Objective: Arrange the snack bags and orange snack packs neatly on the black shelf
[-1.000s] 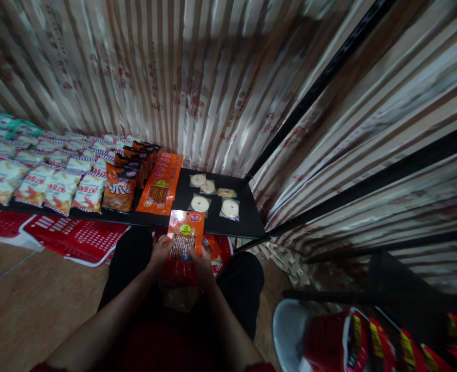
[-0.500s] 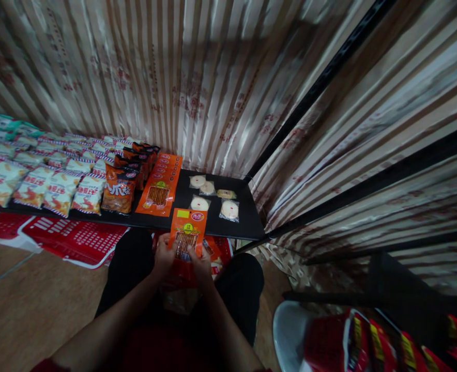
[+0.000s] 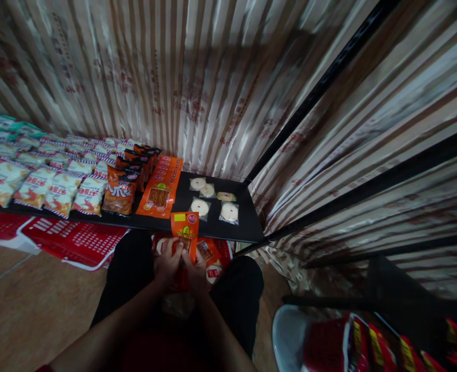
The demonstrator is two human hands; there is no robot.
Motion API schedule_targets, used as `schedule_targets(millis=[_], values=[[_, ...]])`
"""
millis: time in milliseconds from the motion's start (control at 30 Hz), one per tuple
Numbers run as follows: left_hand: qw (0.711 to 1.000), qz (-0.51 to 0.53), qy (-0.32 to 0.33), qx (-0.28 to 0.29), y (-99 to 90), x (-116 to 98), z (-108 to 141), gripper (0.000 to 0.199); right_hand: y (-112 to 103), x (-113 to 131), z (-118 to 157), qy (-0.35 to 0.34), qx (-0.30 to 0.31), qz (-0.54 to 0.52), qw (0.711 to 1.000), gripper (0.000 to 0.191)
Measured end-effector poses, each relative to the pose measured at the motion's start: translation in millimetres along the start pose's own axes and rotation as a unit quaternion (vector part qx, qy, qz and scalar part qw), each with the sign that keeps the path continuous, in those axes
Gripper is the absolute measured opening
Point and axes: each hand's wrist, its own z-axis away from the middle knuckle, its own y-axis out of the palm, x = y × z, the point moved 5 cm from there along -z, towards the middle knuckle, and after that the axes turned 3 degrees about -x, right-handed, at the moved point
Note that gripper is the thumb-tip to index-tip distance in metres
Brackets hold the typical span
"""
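Note:
An orange snack packet [image 3: 185, 226] with a yellow label stands between my hands, just in front of the shelf's front edge. My left hand [image 3: 168, 261] is closed on its left side, and my right hand [image 3: 196, 268] grips the right side, thumbs near each other on the front. Another orange packet [image 3: 159, 188] lies flat on the black shelf [image 3: 213, 230]. Right of it are several round white wrapped pieces, one [image 3: 229, 212] near the front, and a yellowish one [image 3: 226, 196] behind.
White snack bags [image 3: 91, 194] and brown-orange bags [image 3: 119, 191] fill the shelf's left. Red baskets [image 3: 77, 243] sit below. Black metal bars [image 3: 321, 209] cross the right side, above a pale tub [image 3: 286, 336] with red packets.
My hands have come closer together, and the held packet looks narrower, bent or turned between them. More of the orange packet in the basket below shows at the right.

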Motion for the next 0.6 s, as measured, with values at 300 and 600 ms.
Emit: schedule_targets(millis=[300, 600], values=[[0.998, 0.034, -0.042, 0.028, 2.1, 0, 11, 0.019, 2, -5, 6, -0.018, -0.022, 0.092, 0.995, 0.026], [0.991, 0.061, -0.101, 0.063, 1.0, -15, 26, 0.037, 6, -1, 13, -0.024, -0.020, 0.095, 0.995, 0.035]])
